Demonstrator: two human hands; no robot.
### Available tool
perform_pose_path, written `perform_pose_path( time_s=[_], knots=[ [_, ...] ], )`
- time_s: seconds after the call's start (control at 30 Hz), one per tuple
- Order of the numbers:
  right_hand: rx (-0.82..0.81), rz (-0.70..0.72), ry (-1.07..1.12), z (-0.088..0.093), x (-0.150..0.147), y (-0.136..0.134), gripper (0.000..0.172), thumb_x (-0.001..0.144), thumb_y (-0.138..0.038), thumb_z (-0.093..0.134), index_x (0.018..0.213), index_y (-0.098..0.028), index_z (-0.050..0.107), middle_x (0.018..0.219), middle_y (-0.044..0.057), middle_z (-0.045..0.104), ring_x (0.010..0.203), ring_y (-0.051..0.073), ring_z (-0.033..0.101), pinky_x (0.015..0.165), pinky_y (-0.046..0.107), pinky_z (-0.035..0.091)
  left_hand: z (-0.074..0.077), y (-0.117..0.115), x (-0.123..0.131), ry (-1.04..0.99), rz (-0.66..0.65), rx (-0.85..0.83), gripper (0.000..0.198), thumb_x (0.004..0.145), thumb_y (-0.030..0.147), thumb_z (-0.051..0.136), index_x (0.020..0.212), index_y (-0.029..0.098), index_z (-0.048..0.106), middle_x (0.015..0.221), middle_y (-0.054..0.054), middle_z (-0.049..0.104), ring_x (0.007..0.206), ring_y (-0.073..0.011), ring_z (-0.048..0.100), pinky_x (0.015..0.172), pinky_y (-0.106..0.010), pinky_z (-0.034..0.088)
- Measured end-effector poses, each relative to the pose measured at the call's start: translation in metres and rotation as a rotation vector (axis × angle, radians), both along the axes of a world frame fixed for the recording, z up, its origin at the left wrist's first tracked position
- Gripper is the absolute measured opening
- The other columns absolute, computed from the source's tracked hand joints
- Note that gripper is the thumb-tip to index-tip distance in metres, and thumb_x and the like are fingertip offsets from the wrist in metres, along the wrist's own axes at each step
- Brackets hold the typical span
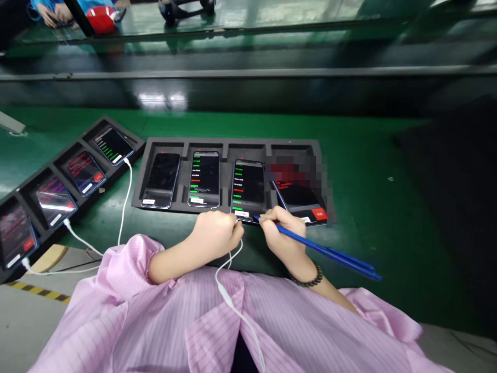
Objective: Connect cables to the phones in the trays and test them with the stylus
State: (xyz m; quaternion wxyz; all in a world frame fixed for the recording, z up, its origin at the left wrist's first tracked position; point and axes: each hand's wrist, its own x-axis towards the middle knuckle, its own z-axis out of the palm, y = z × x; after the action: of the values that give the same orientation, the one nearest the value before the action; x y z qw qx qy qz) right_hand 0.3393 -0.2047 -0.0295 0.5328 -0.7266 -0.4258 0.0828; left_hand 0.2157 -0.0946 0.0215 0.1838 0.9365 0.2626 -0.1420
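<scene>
My left hand (pixel 217 233) is closed at the bottom edge of a smartphone (pixel 248 187) whose dark screen carries green, white and red lines. A white cable (pixel 224 292) runs from its fingers down over my shirt; the plug is mostly hidden. My right hand (pixel 285 235) grips a long blue pen (pixel 330 251), its tip at the lower right of that phone. Beside it on the right, a tilted phone (pixel 301 199) with a red patch is partly blurred out. Left of them lie another lit phone (pixel 204 178) and a dark-screened phone (pixel 161 180), all in a black foam tray (pixel 225 142).
A second black tray (pixel 48 168) slants away on the left with several phones; white cables (pixel 123 202) hang from some of them. Beyond the green bench (pixel 365 171) runs a dark raised ledge. Another person's hands (pixel 54 14) and a red item (pixel 101 19) are at the back left.
</scene>
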Motion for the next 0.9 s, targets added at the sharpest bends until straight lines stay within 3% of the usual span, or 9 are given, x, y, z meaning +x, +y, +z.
perform_pose_path(
  time_s=[0.67, 0.8, 0.9],
  knots=[
    [-0.015, 0.005, -0.019, 0.0006, -0.0002, -0.0022, 0.022, 0.074, -0.018, 0.052, 0.055, -0.022, 0.043, 0.049, -0.005, 0.049, 0.044, 0.01, 0.045, 0.044, 0.023, 0.037, 0.0, 0.0012, -0.0012, -0.022, -0.01, -0.01, 0.039, 0.096, 0.03, 0.038, 0.085, 0.013, 0.072, 0.077, -0.013, 0.073, 0.08, -0.0295, 0.072, 0.068, -0.037, 0.053],
    [0.099, -0.099, -0.062, 0.0025, -0.0018, -0.0028, 0.012, 0.081, -0.022, 0.059, 0.07, -0.023, 0.057, 0.057, -0.003, 0.059, 0.048, 0.012, 0.054, 0.046, 0.025, 0.043, -0.0003, 0.001, -0.0016, -0.029, -0.005, -0.013, 0.039, 0.096, 0.031, 0.038, 0.087, 0.013, 0.072, 0.079, -0.013, 0.073, 0.082, -0.0302, 0.073, 0.068, -0.037, 0.053],
    [0.192, -0.044, -0.214, 0.0061, -0.0005, -0.0016, 0.005, 0.085, -0.019, 0.062, 0.087, -0.023, 0.064, 0.066, -0.001, 0.066, 0.058, 0.015, 0.06, 0.053, 0.029, 0.049, 0.0001, 0.0001, -0.0018, -0.02, -0.006, -0.024, 0.04, 0.097, 0.031, 0.037, 0.088, 0.013, 0.072, 0.08, -0.013, 0.074, 0.082, -0.0304, 0.073, 0.07, -0.038, 0.054]
  ],
)
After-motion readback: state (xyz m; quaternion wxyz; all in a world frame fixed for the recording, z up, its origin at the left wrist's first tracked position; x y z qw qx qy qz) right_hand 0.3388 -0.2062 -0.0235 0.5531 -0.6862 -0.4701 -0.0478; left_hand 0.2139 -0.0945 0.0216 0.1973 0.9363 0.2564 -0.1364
